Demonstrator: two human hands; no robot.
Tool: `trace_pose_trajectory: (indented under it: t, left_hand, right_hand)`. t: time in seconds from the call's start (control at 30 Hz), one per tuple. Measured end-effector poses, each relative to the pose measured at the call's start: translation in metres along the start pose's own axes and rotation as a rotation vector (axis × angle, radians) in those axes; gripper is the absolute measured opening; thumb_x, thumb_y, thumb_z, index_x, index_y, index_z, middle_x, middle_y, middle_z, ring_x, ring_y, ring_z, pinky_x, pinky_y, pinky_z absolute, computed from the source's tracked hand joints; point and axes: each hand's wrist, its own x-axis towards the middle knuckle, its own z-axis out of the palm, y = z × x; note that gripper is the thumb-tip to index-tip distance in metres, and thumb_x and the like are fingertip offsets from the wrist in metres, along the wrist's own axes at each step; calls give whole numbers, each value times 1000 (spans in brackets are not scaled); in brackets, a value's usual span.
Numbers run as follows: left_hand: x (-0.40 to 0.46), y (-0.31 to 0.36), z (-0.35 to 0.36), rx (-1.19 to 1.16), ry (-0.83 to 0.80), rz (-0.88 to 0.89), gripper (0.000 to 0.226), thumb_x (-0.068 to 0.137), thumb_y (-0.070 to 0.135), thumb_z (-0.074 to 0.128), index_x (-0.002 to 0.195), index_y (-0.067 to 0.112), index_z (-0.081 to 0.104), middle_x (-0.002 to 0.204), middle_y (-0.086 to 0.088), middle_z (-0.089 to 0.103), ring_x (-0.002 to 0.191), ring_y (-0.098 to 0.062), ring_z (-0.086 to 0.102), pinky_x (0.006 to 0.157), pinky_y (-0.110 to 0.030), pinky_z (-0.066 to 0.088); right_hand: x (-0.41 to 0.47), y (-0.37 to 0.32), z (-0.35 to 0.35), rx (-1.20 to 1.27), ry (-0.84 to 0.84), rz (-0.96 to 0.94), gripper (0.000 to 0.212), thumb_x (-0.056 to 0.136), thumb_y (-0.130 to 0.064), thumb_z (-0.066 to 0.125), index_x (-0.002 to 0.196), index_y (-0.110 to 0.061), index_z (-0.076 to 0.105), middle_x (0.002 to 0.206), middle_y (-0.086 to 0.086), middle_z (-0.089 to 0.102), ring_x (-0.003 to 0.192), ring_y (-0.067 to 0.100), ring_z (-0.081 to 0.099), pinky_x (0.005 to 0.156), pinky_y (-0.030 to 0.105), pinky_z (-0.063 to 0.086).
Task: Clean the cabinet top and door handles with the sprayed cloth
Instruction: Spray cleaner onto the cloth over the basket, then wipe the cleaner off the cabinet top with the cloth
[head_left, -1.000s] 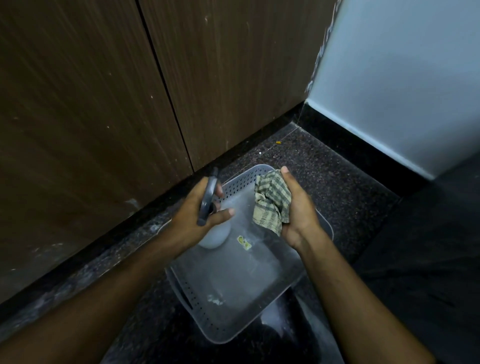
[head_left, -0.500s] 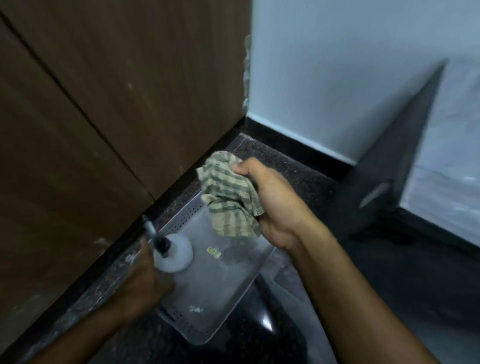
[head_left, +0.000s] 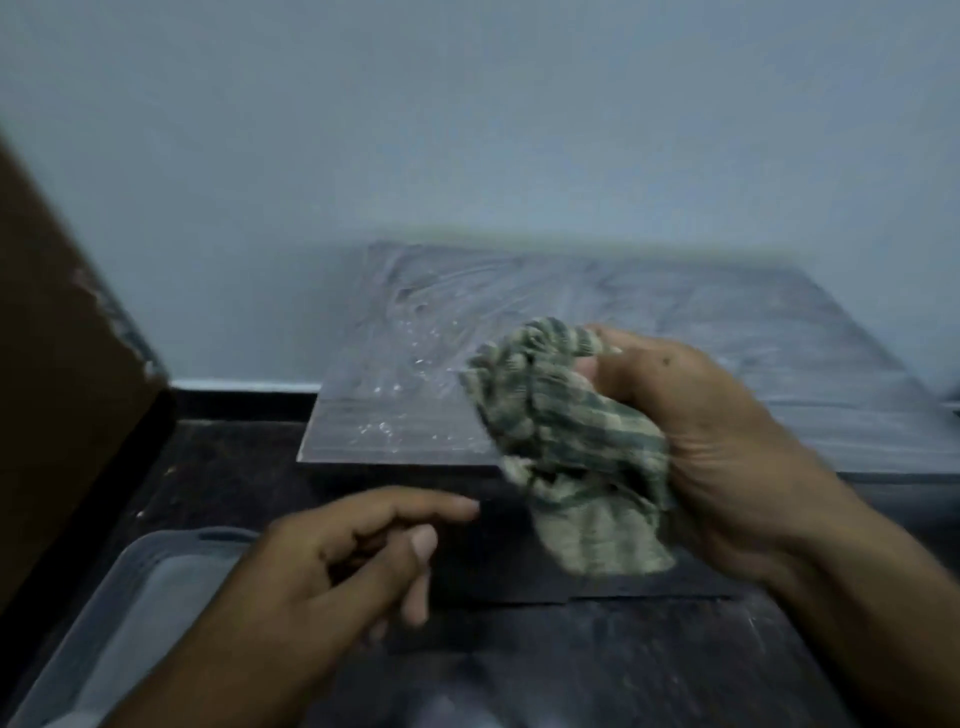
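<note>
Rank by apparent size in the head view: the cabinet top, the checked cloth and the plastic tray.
1. cabinet top, widest surface in the frame.
2. and 3. unsure: checked cloth is bunched in the right hand near the camera, and the plastic tray is cut off by the frame edge.

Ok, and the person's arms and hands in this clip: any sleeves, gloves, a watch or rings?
Both forearms are bare as far as the frame shows: no sleeves or cuffs in view. The left hand and right hand wear no gloves, and no watch, band or ring shows on either. The picture is dim and motion-blurred, so small marks cannot be told.
</note>
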Motion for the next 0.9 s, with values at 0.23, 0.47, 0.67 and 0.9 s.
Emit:
trace_pose_trajectory:
  t: [0.23, 0.47, 0.67, 0.9]
  left_hand:
    - [35, 24, 30, 154, 56, 136, 27, 85, 34, 66, 107, 50, 70, 81, 5, 71, 75, -19, 65, 72, -27, 49]
    - [72, 26, 48, 406, -1, 264, 51, 83, 18, 77, 123, 47, 64, 100, 18, 60, 95, -9, 56, 83, -12, 40]
    - [115, 20, 65, 526, -15, 272, 36, 88, 37, 59, 123, 31, 67, 101, 22, 56, 98, -4, 52, 90, -19, 41]
    - [127, 25, 52, 546, -67, 266, 36, 91, 41, 50, 119, 30, 70, 101, 25, 57, 102, 0, 53, 91, -10, 38]
  right_hand:
    - [12, 22, -86, -826, 364, -238, 14, 80, -20, 73, 93, -24, 74, 90, -6, 68, 84, 12, 65, 75, 15, 46]
    - [27, 58, -90, -1332, 367, -186, 38, 86, -30, 66, 123, -21, 66, 126, 5, 56, 111, 27, 53, 92, 44, 49]
    - [21, 81, -68, -1495, 385, -186, 54, 95, -47, 43, 136, -13, 54, 137, 7, 50, 122, 27, 44, 98, 46, 44]
    - [50, 71, -96, -1451, 465, -56, 44, 94, -50, 44, 133, -32, 56, 137, 0, 49, 119, 22, 42, 90, 43, 43]
